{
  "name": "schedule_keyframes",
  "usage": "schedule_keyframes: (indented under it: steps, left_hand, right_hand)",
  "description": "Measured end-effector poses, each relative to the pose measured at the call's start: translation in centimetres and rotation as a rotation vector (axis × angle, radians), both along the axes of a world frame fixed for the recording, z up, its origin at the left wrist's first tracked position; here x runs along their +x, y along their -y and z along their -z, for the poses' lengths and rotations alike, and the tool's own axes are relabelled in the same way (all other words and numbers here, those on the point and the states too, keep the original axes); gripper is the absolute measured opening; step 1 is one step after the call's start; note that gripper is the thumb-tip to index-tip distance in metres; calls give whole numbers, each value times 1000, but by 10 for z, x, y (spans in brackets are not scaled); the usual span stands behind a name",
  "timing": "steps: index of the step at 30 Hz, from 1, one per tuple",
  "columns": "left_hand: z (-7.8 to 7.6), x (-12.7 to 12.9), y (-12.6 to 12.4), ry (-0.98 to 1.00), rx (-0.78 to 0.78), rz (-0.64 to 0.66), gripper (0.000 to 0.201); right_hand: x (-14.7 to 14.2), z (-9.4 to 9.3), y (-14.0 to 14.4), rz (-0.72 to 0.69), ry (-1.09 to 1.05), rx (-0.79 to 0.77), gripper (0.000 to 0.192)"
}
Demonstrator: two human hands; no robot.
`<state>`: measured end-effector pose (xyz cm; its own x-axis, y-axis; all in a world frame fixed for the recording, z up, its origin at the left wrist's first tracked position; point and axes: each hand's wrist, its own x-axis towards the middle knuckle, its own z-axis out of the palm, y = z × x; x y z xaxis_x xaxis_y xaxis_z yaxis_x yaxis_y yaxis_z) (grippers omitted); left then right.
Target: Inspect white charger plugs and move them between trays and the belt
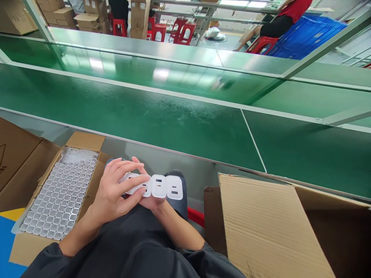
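Observation:
Above my lap, a row of several white USB chargers (159, 186) lies side by side, their port faces turned up with a wide and a narrow slot on each. My right hand (150, 202) is underneath, supporting the row, its palm and most fingers hidden by the chargers and the other hand. From the left, my left hand (118, 188) reaches over the row, thumb and forefinger against the charger near its left end. The remaining fingers of that hand arch above the left end, which they partly cover.
An open cardboard box (94, 141) at my left holds tightly packed rows of small pale units (58, 197). Another open cardboard box (266, 220) stands at my right. Ahead runs a green conveyor belt (145, 116) with metal rails. Beyond it are red stools (185, 33) and a seated person (285, 17).

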<state>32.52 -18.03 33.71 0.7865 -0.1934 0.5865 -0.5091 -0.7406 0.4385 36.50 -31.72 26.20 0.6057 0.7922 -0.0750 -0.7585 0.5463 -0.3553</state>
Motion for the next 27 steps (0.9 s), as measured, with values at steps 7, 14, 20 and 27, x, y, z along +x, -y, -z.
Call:
schedule_keyframes:
  steps: [7, 14, 20, 27]
  left_hand:
    - [2, -2, -3, -23, 66, 14, 27]
    - [2, -2, -5, 68, 70, 105, 26]
    - [0, -3, -7, 84, 109, 150, 26]
    - [-1, -2, -9, 27, 77, 189, 20]
  right_hand:
    - [0, 1, 1, -20, -39, 1, 84]
    - [-2, 4, -2, 40, -72, 20, 99]
    - [1, 4, -1, 33, -92, 4, 94]
    - [2, 3, -2, 30, -97, -11, 90]
